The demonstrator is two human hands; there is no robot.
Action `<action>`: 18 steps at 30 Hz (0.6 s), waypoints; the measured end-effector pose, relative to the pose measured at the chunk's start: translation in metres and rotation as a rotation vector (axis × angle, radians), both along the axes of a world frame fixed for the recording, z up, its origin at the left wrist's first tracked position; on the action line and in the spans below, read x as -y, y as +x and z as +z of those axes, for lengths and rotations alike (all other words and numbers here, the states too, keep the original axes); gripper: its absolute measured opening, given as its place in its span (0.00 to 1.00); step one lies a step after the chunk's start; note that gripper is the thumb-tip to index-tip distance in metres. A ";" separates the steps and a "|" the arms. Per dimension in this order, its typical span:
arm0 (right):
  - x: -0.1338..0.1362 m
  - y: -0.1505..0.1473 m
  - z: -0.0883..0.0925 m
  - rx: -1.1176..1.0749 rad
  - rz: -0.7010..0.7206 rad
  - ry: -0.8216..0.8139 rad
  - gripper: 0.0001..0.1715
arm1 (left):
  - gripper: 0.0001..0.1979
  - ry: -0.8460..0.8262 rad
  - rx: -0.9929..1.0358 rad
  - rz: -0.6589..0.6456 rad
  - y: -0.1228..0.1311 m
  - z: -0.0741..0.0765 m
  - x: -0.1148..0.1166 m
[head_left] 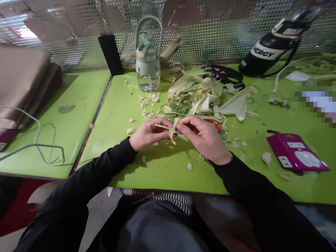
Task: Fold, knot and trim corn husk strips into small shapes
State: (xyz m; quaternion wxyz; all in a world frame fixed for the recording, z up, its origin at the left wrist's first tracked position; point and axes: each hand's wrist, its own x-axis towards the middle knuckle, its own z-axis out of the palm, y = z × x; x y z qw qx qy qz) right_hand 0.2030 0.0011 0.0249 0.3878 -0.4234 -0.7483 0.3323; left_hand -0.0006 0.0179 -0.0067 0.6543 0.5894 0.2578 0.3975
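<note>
Between my two hands is a small knotted piece of pale corn husk (172,132), with short strips sticking out to the left, up and down. My left hand (152,133) pinches it from the left, thumb and fingers closed. From the other side my right hand (202,136) grips it between thumb and forefinger. Just beyond the hands lies a heap of corn husks (207,94), loose and curled. A red handle (214,123), partly hidden behind my right hand, shows at the heap's near edge. Small husk scraps (148,114) are scattered on the green table (162,171).
A pale green water bottle (148,66) stands at the back beside a black upright slab (110,54). A black bottle (267,52) leans at the back right, near a white cable (278,75). A purple packet (296,152) lies right; brown paper bags (23,80) are left.
</note>
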 end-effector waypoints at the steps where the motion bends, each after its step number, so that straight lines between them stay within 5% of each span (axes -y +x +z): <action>1: 0.000 0.000 -0.001 -0.023 -0.006 0.002 0.13 | 0.18 0.010 0.003 -0.024 0.000 0.000 0.001; 11: 0.002 -0.001 0.000 -0.152 0.019 0.018 0.13 | 0.13 0.212 -0.054 -0.083 -0.001 0.003 0.005; 18: 0.007 -0.005 0.003 -0.122 -0.007 0.110 0.15 | 0.10 0.566 -0.225 -0.024 -0.002 0.008 0.015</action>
